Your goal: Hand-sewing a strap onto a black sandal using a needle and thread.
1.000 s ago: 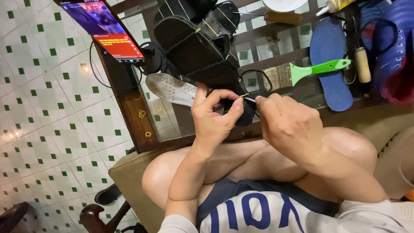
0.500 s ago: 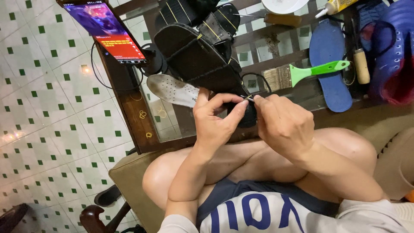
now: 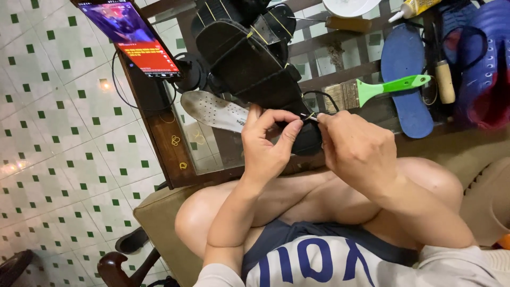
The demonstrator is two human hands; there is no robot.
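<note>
A black sandal with yellow stitching lies on the glass-topped table, its heel toward me. My left hand pinches the sandal's heel edge between thumb and fingers. My right hand holds a thin needle with its tip at that same edge, next to the left thumb. A black thread loops up from the spot. Both hands sit above my bare knees.
A phone with a lit screen leans at the table's left corner. A white insole, a green-handled brush, a blue insole, a wooden-handled tool, a glue bottle and blue shoes lie on the table. Tiled floor lies to the left.
Both hands have stayed at the sandal's heel; the left fingers have shifted slightly along the edge and the needle tip now shows between the hands.
</note>
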